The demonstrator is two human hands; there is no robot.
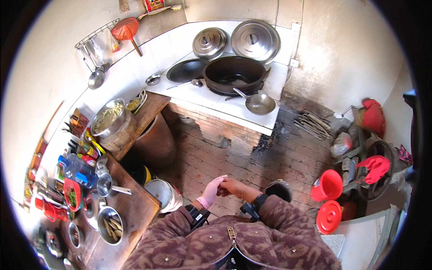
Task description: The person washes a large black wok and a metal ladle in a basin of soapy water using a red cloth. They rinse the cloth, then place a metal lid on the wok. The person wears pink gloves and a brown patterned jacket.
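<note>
Above the brick floor (290, 164), the pink glove (208, 196) is worn on the left hand (212, 191), met by the right hand (232, 187); finger closure cannot be told. It is probably best eased finger by finger.

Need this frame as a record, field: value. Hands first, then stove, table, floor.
left hand: in a pink glove, meeting the right hand
right hand: no glove visible, fingers against the left; exact grip unclear
stove: white top, big dark pot set in it, small pan near the front edge
behind stove: two metal lids, upright
table: wooden, with a metal pot of food
floor: brick, pile of sticks
</note>
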